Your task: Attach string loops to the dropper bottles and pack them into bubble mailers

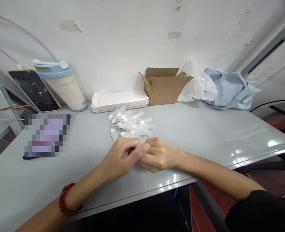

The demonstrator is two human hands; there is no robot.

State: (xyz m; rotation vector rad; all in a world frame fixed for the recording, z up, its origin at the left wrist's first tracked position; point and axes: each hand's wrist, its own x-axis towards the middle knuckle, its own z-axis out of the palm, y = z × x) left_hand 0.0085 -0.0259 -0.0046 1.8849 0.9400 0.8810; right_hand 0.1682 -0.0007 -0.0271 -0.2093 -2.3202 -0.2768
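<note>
My left hand and my right hand meet above the grey table, near its front edge. Both have curled fingers, and the left thumb presses against the fingers of the right. Whatever may lie between them is hidden. Just beyond the hands is a loose pile of small translucent white plastic tubes with thin white cords or loops among them. A red beaded bracelet circles my left wrist.
Along the wall stand a phone, a cream tumbler with blue lid, a stack of white envelopes or flat boxes, an open cardboard box, a white plastic bag and blue cloth. A blurred-out device lies left.
</note>
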